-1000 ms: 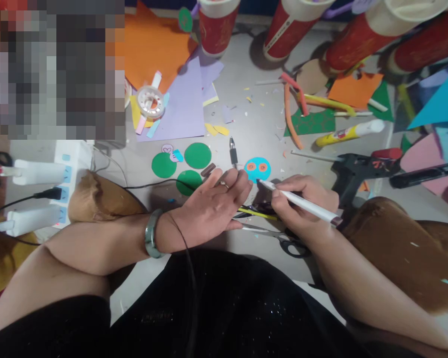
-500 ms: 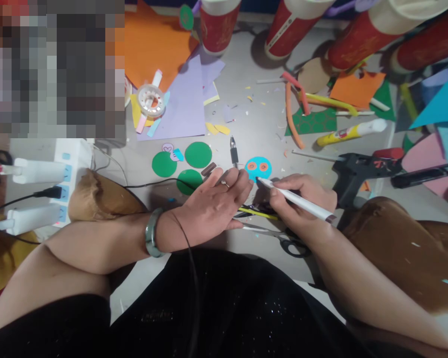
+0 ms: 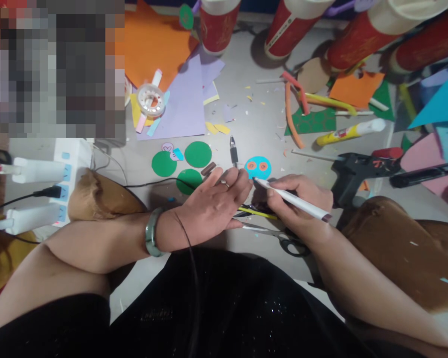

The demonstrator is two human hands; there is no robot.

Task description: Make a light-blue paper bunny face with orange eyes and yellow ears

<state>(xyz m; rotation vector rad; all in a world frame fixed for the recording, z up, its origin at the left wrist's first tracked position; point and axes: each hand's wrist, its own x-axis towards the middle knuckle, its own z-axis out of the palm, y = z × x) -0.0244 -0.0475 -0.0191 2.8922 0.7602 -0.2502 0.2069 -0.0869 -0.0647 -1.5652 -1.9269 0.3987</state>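
Note:
A white marker (image 3: 296, 200) is held in a writing grip by my right hand (image 3: 315, 189). Its tip meets the lower edge of a small blue paper circle (image 3: 258, 174), which bears two orange discs with drawn centres. My left hand (image 3: 212, 209) lies palm down with its fingers stretched, the fingertips at the circle's left edge. Just beyond those fingers lies a black-gripped pen (image 3: 234, 151). Scissors (image 3: 293, 246) and a yellow strip sit between and partly under both hands. Green paper circles (image 3: 197, 154) are left of my fingers, one partly touching a cable.
Red cups (image 3: 220, 27) line the back. Orange and lilac paper (image 3: 186, 109) lies at the left with a tape roll (image 3: 151, 101). At the right are a glue gun (image 3: 353, 171), a glue stick (image 3: 351, 132) and bent foam strips. A power strip (image 3: 72, 159) stands at far left.
The marker tip and my right hand have shifted slightly left along the lower edge of the blue circle. My left hand stays in place.

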